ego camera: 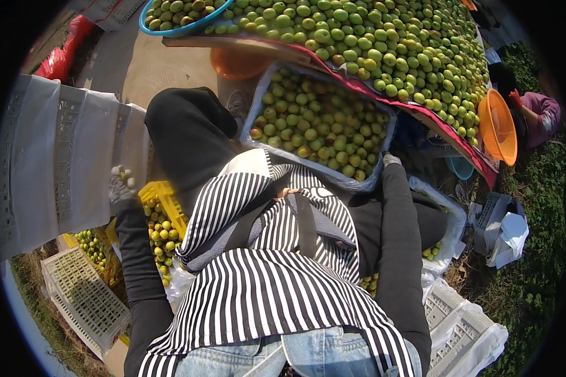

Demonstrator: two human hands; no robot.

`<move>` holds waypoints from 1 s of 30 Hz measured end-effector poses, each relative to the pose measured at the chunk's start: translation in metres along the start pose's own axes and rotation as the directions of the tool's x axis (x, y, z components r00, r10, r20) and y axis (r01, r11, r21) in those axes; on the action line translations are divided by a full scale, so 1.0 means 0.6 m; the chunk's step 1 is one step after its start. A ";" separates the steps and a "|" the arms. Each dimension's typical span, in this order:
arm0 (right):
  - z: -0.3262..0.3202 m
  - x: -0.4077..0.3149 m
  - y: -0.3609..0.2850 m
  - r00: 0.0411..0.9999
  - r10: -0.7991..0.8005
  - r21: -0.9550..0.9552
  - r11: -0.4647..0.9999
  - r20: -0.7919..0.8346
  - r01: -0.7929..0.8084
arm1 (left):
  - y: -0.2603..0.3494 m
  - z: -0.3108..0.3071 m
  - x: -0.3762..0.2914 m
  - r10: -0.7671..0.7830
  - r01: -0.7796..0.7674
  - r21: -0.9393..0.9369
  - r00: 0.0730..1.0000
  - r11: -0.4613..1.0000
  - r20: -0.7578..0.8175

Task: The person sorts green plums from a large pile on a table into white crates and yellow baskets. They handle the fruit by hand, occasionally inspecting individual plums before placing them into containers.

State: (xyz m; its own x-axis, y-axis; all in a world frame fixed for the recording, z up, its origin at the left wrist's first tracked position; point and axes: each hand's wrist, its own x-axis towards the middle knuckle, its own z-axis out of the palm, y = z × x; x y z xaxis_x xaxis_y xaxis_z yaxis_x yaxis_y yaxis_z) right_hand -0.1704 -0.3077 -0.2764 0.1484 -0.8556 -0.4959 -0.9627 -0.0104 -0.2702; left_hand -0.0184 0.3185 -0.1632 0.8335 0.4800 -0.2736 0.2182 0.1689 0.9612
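Note:
My left hand [122, 184], in a grey glove with pale fingertips, is raised at the left, beside a yellow plastic crate [162, 191] of green and yellowish round fruit [164, 233]. A small yellow-green patch shows among its fingers; whether it is a held fruit is unclear. My right hand [391, 159], also gloved, is at the near right corner of a plastic-lined crate [317, 158]; its fingers are mostly hidden. That crate, in front of me, holds many round green fruits [311, 125], some with reddish brown patches.
A raised surface with a red cloth edge [358, 87] bears a large heap of green fruit [382, 42]. A blue basin [170, 32] and orange baskets [497, 127] stand around it. Lined crates [70, 155] are at the left, more [457, 325] lower right. Another person [540, 115] is far right.

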 end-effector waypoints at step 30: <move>0.123 -0.153 -0.330 0.563 -0.617 -0.699 0.030 0.549 0.715 | -0.222 -0.192 -0.162 0.126 0.156 0.977 0.977 0.148 -0.175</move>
State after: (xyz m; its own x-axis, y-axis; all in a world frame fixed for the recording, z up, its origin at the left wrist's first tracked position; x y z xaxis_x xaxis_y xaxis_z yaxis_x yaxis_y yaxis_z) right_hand 0.0230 -0.1890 -0.2383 0.8020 -0.1911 -0.5659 -0.0807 -0.9734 0.2143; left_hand -0.1870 0.3484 -0.2690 0.7526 0.6405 -0.1525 0.6579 -0.7409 0.1351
